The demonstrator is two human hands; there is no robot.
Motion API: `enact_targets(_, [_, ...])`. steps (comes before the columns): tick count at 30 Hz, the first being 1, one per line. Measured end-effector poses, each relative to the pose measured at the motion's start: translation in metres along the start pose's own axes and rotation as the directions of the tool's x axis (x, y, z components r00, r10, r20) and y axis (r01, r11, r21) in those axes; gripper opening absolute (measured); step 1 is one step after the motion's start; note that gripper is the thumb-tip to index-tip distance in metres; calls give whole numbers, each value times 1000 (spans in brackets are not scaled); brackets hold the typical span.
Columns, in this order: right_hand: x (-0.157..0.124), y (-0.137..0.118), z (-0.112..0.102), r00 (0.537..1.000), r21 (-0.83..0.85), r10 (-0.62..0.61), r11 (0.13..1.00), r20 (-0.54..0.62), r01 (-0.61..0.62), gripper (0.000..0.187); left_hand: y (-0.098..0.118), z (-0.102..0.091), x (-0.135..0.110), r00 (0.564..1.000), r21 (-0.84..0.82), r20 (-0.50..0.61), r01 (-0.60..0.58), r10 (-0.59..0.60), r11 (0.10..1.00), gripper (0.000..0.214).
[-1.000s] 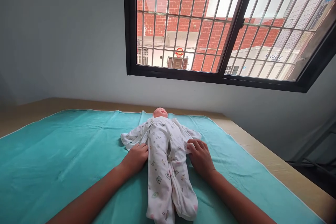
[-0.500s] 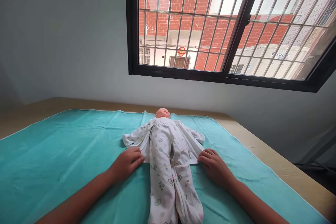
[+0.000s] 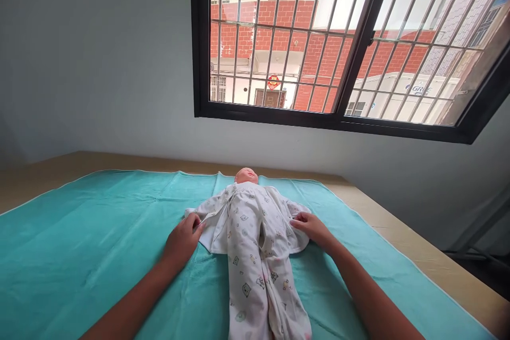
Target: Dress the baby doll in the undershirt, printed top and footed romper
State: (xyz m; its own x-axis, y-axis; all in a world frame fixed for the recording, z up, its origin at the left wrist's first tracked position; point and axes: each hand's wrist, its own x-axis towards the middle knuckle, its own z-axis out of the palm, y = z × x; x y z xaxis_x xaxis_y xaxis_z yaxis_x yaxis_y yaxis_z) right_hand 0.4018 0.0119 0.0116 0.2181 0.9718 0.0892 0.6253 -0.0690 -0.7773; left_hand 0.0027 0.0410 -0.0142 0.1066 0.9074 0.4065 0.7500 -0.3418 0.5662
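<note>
A baby doll (image 3: 246,175) lies on its back, head at the far end and legs toward me. White printed pants (image 3: 247,265) cover its front from near the neck down to the bottom of the view. Under them spreads a white printed baby shirt (image 3: 217,235), its sleeves out to both sides. My left hand (image 3: 181,241) pinches the shirt's left edge near the cuff, fingers closed. On the opposite side my right hand (image 3: 314,231) has its thumb and fingers together on the shirt's right panel, below the sleeve.
A turquoise cloth (image 3: 99,234) with a pale edge covers most of the wooden table (image 3: 402,236). Behind the table is a grey wall (image 3: 119,64) with a barred, black-framed window (image 3: 271,109).
Both hands have moved up from the shirt's lower corners to its sides near the sleeves. The right panel's lower corner now lies farther out. The view has tilted slightly.
</note>
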Motion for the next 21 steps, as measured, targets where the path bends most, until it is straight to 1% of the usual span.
enact_targets(1, [-3,-2,-7,998,163,4,987,65,-15,32,0,-1,0,1000,-83,-8,22,-23,996,23])
enact_targets(2, [-6,-5,-14,994,325,4,945,111,-40,34,1,-2,1,999,-157,-18,32,-35,987,25])
enact_targets(4, [-11,-15,-25,990,569,-21,820,138,-61,34,1,-2,1,998,-261,-49,24,-38,965,29])
enact_targets(5, [-11,-22,-26,991,642,-46,765,126,-46,33,2,-1,1,997,-287,-63,15,-35,958,30])
enact_targets(7, [-12,-40,-22,990,722,-101,692,97,0,30,2,2,1,997,-301,-72,-8,-15,953,29])
enact_targets(10, [-12,-77,1,976,761,-195,647,95,55,27,2,5,-1,999,-280,-34,-47,40,959,28])
enact_targets(12, [-15,-102,20,957,758,-257,649,135,68,27,2,5,-1,998,-271,-20,-58,54,961,28])
enact_targets(14, [-19,-122,36,937,705,-292,705,193,74,28,2,3,-1,999,-273,-23,-50,46,961,28])
enact_targets(16, [-21,-132,46,922,630,-317,769,221,113,29,3,2,0,999,-287,-20,-33,29,957,28])
enact_targets(17, [-21,-134,49,921,609,-330,781,209,141,29,2,1,0,1000,-296,-9,-25,23,955,28])
enact_targets(18, [-20,-133,51,926,600,-338,781,169,175,28,2,2,1,1000,-307,10,-18,23,951,29])
enact_targets(20, [-16,-126,54,940,559,-338,786,32,263,24,2,2,1,997,-330,64,-11,34,944,31])
enact_targets(21, [-14,-120,56,940,502,-339,807,-35,310,21,2,2,2,996,-344,85,-6,37,939,32])
